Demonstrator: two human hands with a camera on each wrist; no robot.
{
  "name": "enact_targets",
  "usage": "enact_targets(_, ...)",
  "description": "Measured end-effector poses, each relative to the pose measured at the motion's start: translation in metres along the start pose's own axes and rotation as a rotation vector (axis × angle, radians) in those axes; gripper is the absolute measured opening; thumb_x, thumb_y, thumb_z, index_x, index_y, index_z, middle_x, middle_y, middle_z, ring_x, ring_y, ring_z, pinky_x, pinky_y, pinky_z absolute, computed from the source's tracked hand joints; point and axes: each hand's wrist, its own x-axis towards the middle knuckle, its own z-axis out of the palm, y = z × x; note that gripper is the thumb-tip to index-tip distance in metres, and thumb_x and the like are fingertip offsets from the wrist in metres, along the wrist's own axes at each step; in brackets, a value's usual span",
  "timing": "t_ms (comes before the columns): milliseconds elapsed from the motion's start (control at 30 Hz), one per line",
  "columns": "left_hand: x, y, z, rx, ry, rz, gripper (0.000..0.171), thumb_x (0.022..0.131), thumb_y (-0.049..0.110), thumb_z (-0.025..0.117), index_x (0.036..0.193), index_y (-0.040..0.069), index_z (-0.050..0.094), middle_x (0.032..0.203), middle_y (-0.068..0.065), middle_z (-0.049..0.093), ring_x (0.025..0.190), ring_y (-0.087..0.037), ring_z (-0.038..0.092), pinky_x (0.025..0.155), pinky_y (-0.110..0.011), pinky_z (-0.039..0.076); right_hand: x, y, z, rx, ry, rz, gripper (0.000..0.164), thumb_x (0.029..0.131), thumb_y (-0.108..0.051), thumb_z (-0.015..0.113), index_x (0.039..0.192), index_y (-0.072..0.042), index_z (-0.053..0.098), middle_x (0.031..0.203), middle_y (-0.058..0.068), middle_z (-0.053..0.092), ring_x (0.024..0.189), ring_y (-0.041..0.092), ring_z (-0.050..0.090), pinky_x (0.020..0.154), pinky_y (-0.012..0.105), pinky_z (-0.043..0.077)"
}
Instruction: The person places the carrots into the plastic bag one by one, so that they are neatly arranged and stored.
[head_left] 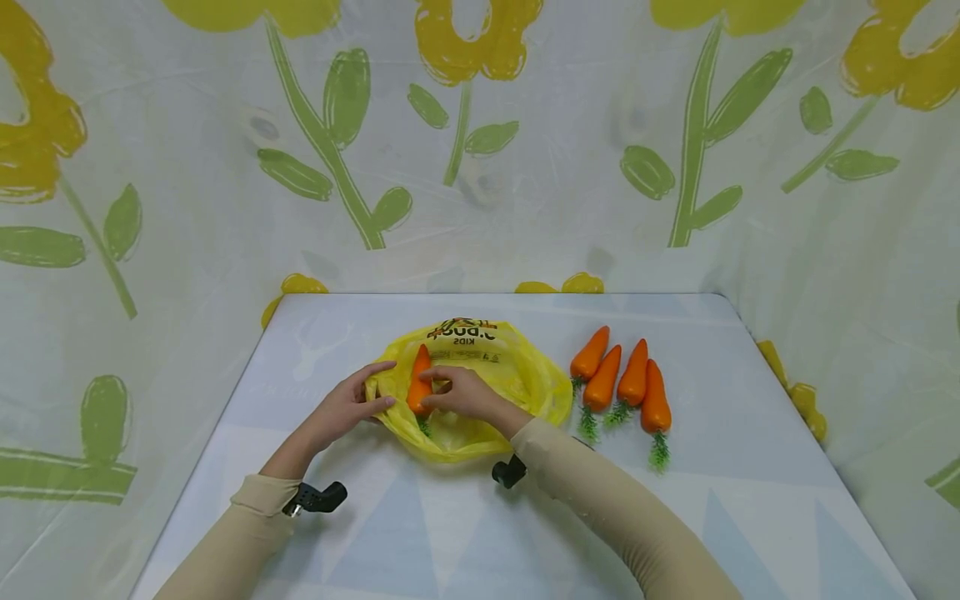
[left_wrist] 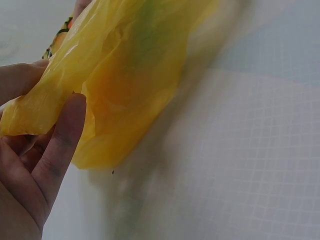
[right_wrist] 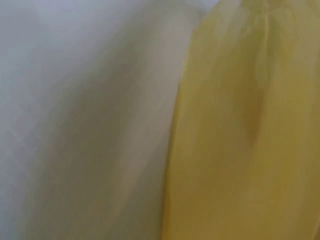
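Note:
A yellow plastic bag (head_left: 536, 379) with dark printing lies spread on the table, its mouth facing up. At its left rim my left hand (head_left: 341, 412) grips the plastic; in the left wrist view the thumb and fingers (left_wrist: 60, 145) pinch a fold of it. An orange carrot (head_left: 421, 362) with green leaves stands tip up inside the bag's left part. My right hand (head_left: 471, 394) reaches over the bag and pinches this carrot from the right. Only the bag's side (right_wrist: 235, 160) and the table show in the right wrist view; the hand is hidden there.
Several more carrots (head_left: 633, 375) lie side by side right of the bag, leaves toward me. They rest on a pale table (head_left: 360, 533) with blue triangles. Flower-printed cloth (head_left: 540, 175) hangs behind and along both sides.

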Motion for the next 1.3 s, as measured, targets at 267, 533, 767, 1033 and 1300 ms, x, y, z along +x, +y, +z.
enact_targets(267, 0.0, 0.001, 0.0, 0.02, 0.009, 0.002, 0.067, 0.1, 0.026, 0.068, 0.158, 0.015, 0.035, 0.148, -0.023, 0.045, 0.096, -0.026, 0.067, 0.081, -0.04, 0.061, -0.001, 0.006, -0.006, -0.022, -0.014, -0.013, 0.049, 0.093, -0.03, 0.077, 0.139, -0.021, 0.064, 0.142, 0.007, 0.06, 0.094, 0.014, 0.066, 0.071, 0.026, 0.057)
enact_targets(533, 0.0, 0.001, 0.001, 0.019, 0.014, -0.005, 0.067, 0.1, 0.024, 0.068, 0.158, 0.015, 0.035, 0.149, -0.022, 0.045, 0.096, -0.026, 0.067, 0.08, -0.038, 0.061, -0.005, 0.009, -0.01, -0.021, -0.014, -0.06, 0.044, 0.096, -0.026, 0.074, 0.138, -0.02, 0.065, 0.136, 0.009, 0.064, 0.094, 0.013, 0.068, 0.073, 0.025, 0.058)
enact_targets(767, -0.001, 0.0, 0.0, 0.027, 0.02, -0.007, 0.068, 0.1, 0.025, 0.068, 0.158, 0.013, 0.035, 0.15, -0.022, 0.043, 0.095, -0.024, 0.067, 0.08, -0.036, 0.061, -0.011, 0.013, -0.018, 0.013, -0.013, -0.068, 0.041, 0.098, -0.022, 0.071, 0.138, -0.018, 0.064, 0.134, 0.011, 0.065, 0.09, 0.014, 0.067, 0.07, 0.028, 0.059)
enact_targets(1033, -0.001, -0.001, 0.0, 0.03, 0.023, -0.007, 0.069, 0.099, 0.026, 0.069, 0.158, 0.012, 0.035, 0.153, -0.024, 0.04, 0.095, -0.024, 0.066, 0.081, -0.037, 0.061, -0.016, 0.018, -0.032, 0.0, -0.012, -0.09, 0.043, 0.1, -0.021, 0.069, 0.141, -0.011, 0.062, 0.134, 0.012, 0.065, 0.091, 0.014, 0.065, 0.071, 0.027, 0.058)
enact_targets(1300, -0.001, -0.001, 0.0, 0.028, 0.028, -0.016, 0.069, 0.099, 0.026, 0.069, 0.158, 0.014, 0.035, 0.152, -0.022, 0.04, 0.095, -0.025, 0.066, 0.08, -0.035, 0.061, -0.023, 0.024, -0.039, 0.007, -0.009, -0.129, 0.042, 0.099, -0.013, 0.068, 0.14, -0.007, 0.061, 0.135, 0.015, 0.064, 0.093, 0.019, 0.066, 0.069, 0.028, 0.059)
